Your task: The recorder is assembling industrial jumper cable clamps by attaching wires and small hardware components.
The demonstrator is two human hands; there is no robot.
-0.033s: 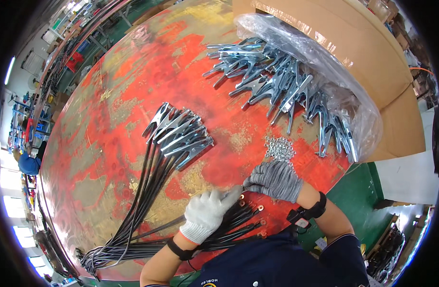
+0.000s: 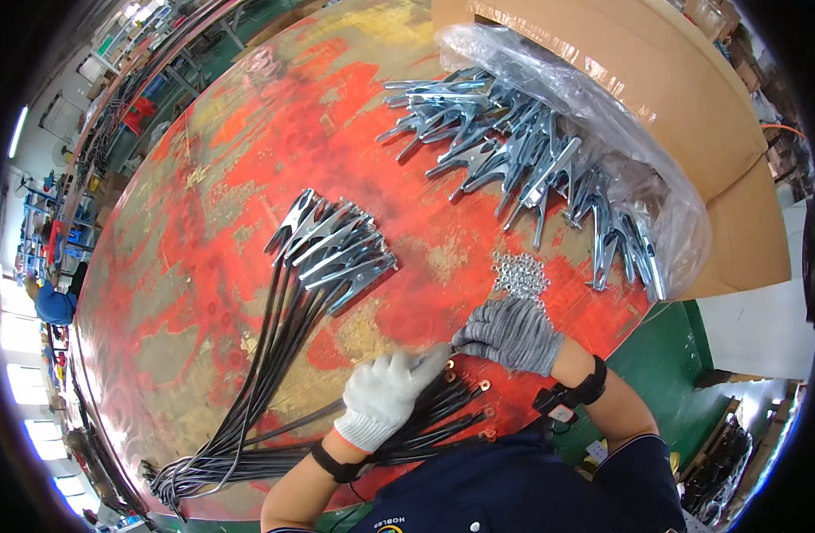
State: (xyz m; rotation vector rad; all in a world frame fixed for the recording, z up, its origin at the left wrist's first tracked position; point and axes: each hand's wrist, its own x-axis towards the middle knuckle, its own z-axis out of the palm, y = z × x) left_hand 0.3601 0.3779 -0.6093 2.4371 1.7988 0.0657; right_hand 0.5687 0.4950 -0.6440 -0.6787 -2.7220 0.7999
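My left hand [image 2: 381, 395], in a white knit glove, is closed round the end part of a black cable [image 2: 319, 414]. Its fingertips meet those of my right hand [image 2: 512, 338], which wears a grey striped glove and pinches something at the cable's tip; the fingers hide what it is. Beneath and beside my hands lie more black cables [image 2: 421, 435] with copper ring lugs [image 2: 484, 385]. Just beyond my right hand is a small heap of silver nuts [image 2: 519, 276]. Several metal spring clamps [image 2: 336, 249] with cables attached lie in a row left of centre.
A large pile of loose metal clamps [image 2: 523, 142] spills from a clear plastic bag [image 2: 594, 98] by a cardboard box [image 2: 692, 107] at the far right. The worn red table [image 2: 221, 178] ends near my body. Another person in blue [image 2: 55, 304] is at the far left.
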